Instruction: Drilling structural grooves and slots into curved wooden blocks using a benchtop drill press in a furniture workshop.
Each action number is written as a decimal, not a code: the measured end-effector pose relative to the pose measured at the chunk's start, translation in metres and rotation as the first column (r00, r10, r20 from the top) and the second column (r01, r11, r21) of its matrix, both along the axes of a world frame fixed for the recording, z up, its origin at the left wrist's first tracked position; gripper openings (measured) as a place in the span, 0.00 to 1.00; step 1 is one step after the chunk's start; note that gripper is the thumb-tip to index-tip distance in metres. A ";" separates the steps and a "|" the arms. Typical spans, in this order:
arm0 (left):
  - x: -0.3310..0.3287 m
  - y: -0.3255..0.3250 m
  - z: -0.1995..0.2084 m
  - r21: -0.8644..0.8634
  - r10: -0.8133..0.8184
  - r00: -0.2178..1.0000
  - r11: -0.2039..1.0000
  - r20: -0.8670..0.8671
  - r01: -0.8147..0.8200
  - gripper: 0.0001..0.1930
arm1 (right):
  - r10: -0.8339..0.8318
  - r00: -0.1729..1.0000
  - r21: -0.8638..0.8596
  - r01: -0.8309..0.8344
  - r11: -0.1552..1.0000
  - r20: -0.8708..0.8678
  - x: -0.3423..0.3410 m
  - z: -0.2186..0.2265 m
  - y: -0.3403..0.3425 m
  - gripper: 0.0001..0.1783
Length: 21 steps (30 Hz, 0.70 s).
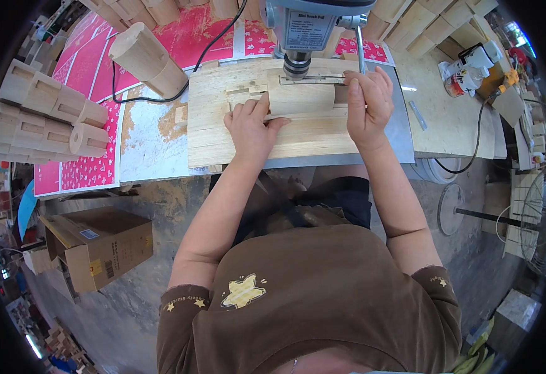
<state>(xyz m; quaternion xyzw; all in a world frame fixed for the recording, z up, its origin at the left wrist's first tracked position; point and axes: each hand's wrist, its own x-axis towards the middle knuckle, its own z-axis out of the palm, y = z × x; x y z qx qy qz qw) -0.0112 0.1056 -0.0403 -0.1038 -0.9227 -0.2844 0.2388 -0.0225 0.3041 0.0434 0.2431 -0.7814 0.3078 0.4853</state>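
A pale wooden block (301, 98) with a rounded face lies in a wooden jig on a flat board (329, 142), under the chuck (297, 65) of a small bench drill (310, 28). With its index finger at the block's left end and its thumb along the near edge, my left hand (252, 128) holds the block against the jig. My right hand (371, 109) is closed round the lower end of the drill's metal lever (361, 53), just right of the block. A narrow slot shows along the block's far side. The drill tip is hard to make out.
Several slotted wooden cylinders are stacked at the left (51, 103), with another stack (148, 59) nearer the drill. A black cable (213, 43) crosses the pink-patterned table cover (179, 31). White containers (466, 78) stand at right. A cardboard box (101, 249) sits below left.
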 end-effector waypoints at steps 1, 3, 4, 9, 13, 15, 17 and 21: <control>0.000 -0.001 0.000 -0.004 0.004 1.000 1.000 0.002 -0.004 0.30 | 0.007 1.000 -0.002 -0.007 1.000 -0.003 0.000 0.005 0.002 0.04; -0.001 0.000 0.001 0.005 0.005 1.000 1.000 0.007 -0.005 0.30 | 0.100 0.988 0.040 -0.096 0.995 -0.114 0.003 0.028 0.009 0.02; 0.001 -0.001 0.002 0.010 0.006 1.000 1.000 0.014 -0.006 0.30 | 0.052 0.995 -0.015 -0.053 0.998 -0.086 0.003 0.044 0.009 0.05; -0.008 -0.007 0.014 0.185 -0.099 0.979 0.981 0.179 0.065 0.25 | -0.148 0.982 -0.114 0.161 0.980 0.113 -0.045 0.150 -0.004 0.18; -0.017 -0.009 0.014 0.460 -0.283 0.918 0.878 0.276 0.132 0.21 | -0.242 0.968 0.092 0.236 0.968 0.070 -0.105 0.152 0.012 0.18; -0.018 -0.012 0.011 0.443 -0.283 0.925 0.884 0.253 0.149 0.21 | 0.000 0.935 -0.190 0.072 0.979 0.354 -0.081 0.152 -0.003 0.19; -0.023 -0.008 0.010 0.433 -0.307 0.924 0.882 0.226 0.187 0.21 | 0.256 0.925 -0.569 -0.054 0.820 0.280 -0.062 0.136 0.000 0.19; -0.022 -0.017 0.006 0.466 -0.331 0.917 0.862 0.223 0.198 0.19 | 0.129 0.847 0.034 -0.171 0.985 0.515 -0.032 0.012 0.041 0.10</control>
